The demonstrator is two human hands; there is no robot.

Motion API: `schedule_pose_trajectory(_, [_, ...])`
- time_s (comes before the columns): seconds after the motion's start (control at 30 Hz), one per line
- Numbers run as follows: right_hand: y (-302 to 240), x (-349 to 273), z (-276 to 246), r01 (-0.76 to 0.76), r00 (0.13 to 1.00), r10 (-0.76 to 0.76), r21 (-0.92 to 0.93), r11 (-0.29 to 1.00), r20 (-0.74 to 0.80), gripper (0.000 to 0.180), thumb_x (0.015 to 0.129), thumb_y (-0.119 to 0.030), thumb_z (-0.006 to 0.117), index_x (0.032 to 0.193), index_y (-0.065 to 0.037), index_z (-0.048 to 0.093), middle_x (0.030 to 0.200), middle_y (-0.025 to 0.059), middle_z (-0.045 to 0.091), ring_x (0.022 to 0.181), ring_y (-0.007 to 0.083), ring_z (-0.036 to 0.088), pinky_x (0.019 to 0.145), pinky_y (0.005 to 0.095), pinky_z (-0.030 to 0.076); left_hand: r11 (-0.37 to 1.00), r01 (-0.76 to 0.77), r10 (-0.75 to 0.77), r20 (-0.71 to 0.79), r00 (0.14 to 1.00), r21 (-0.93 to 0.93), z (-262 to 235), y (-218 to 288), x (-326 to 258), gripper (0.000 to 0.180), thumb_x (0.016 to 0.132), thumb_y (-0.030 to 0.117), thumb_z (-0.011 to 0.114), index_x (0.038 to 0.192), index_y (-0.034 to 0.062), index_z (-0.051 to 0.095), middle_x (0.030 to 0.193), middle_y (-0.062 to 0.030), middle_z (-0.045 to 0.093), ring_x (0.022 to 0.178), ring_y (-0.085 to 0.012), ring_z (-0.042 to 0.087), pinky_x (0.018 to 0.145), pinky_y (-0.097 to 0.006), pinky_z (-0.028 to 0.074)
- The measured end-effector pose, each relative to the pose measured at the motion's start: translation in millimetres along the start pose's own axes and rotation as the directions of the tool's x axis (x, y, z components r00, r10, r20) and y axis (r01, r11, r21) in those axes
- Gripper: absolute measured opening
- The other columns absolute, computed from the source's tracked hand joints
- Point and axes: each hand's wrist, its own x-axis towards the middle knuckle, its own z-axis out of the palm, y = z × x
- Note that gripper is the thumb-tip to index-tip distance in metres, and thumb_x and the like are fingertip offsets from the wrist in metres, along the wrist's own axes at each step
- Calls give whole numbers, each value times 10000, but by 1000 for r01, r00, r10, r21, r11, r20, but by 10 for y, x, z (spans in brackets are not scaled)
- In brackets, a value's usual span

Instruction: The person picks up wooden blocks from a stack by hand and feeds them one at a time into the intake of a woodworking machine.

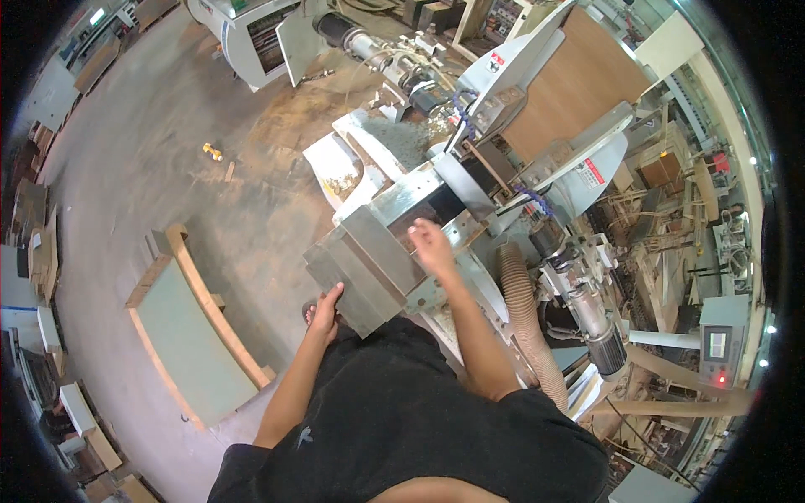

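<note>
Left hand grips the near edge of stacked grey rectangular boards; right hand rests flat (fingers spread) atop them; ribbed beige dust hose just right.

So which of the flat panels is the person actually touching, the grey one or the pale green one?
The grey panel on the machine: the left hand grips its near corner and the right hand rests on top. The pale green, wood-edged panel lies untouched on the floor.
</note>
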Motion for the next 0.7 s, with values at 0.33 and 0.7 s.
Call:
schedule_pose_trajectory(0.33, [111, 1257, -693, -121, 991, 40, -725, 678, -128, 427, 762, -87, 596, 1135, 78, 470, 1158, 268, 507, 1003, 398, 571, 850, 434, 491, 993, 73, -69, -38, 997, 94, 71, 111, -95, 941, 755, 498, 678, 1407, 15, 200, 1420, -148, 327, 1310, -283, 305, 1007, -445, 291])
schedule_pose_trajectory(0.7, [77, 1067, -727, 137, 987, -23, -749, 649, 160, 166, 785, -171, 625, 873, -32, 606, 851, 190, 645, 877, 373, 622, 771, 454, 493, 975, 79, -63, -82, 995, 206, 265, 291, -294, 900, 775, 536, 631, 1424, 74, 211, 1416, -115, 342, 1296, -285, 302, 999, -471, 265])
